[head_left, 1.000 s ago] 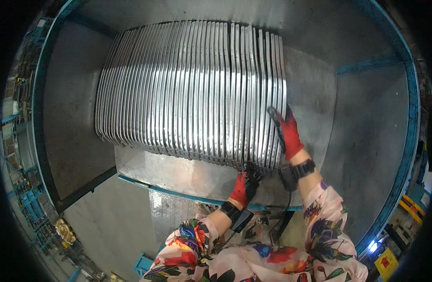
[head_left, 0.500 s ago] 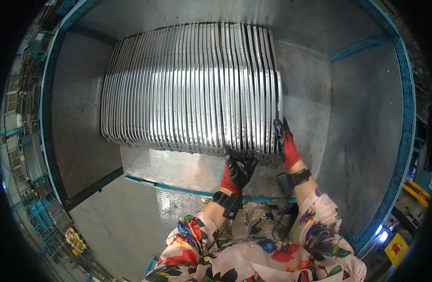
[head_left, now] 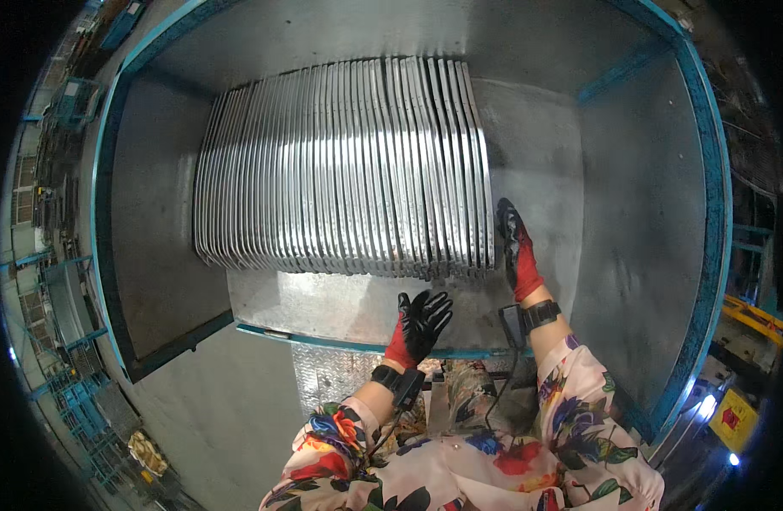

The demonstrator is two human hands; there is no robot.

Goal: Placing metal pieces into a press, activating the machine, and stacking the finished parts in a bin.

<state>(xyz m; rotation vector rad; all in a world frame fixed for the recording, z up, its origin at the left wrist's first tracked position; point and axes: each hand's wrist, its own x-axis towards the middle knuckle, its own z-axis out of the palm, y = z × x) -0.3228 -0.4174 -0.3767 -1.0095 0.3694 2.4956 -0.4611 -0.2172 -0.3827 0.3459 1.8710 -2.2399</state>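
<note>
A long row of bent sheet-metal panels (head_left: pixel 340 170) stands on edge, packed side by side, inside a large metal bin. My left hand (head_left: pixel 423 322), in a black and red glove, is just short of the row's near edge, over the bin floor. Its fingers are spread and it holds nothing. To the right of the last panel is my right hand (head_left: pixel 517 247), gloved the same way. Its fingers are stretched out flat along the row's right end, with a small gap seeming to show between them and the panel.
Grey walls with blue edges surround the bin (head_left: pixel 715 213); its near side has a low blue lip (head_left: pixel 323 339). Tread plate (head_left: pixel 328 370) lies below the lip. A yellow sign (head_left: pixel 736 420) is outside at the lower right, and racks (head_left: pixel 76 375) stand to the left.
My left hand has drawn back from the panels' near edge and spread its fingers. My right hand has come away from the last panel. The view has shifted slightly.
</note>
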